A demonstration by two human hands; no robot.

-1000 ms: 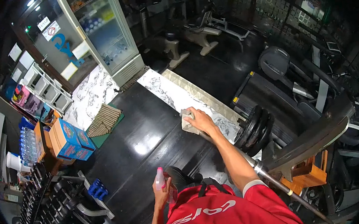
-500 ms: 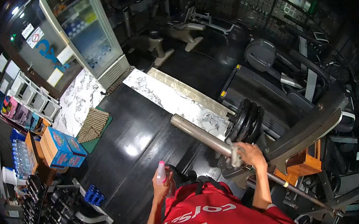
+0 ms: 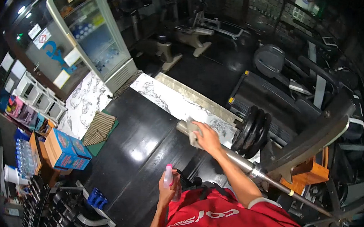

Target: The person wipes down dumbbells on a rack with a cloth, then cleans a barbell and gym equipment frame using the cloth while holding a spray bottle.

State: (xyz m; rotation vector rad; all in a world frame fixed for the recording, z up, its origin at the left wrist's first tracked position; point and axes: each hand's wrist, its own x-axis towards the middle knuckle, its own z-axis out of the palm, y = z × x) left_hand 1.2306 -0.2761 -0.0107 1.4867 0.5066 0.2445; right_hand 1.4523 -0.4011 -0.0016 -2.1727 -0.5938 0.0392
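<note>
My right hand [image 3: 209, 139] is out in front of me, gripping a pale cloth [image 3: 193, 135] and pressing it around the thick end of a metal bar [image 3: 240, 161]. The tip of the bar pokes out just past the cloth, and the rest runs under my forearm, slanting down to the right toward a wooden box [image 3: 311, 173]. My left hand [image 3: 165, 190] is near my body, well apart from the bar, with its fingers closed around a clear spray bottle [image 3: 168, 176] with a pink top; the bottle stands roughly upright, tilted a little. Black weight plates [image 3: 251, 132] sit just beyond the bar, on the far side of my right forearm, with a treadmill [image 3: 263, 101] behind them. Under the cloth and ahead of me lie the dark floor [image 3: 135, 131] and a white marbled strip [image 3: 163, 97]. Over to my left are a blue cardboard box [image 3: 69, 149], a striped mat [image 3: 99, 128] and racked dumbbells [image 3: 48, 225]. A glass-door fridge [image 3: 119, 75] stands at the far end.
</note>
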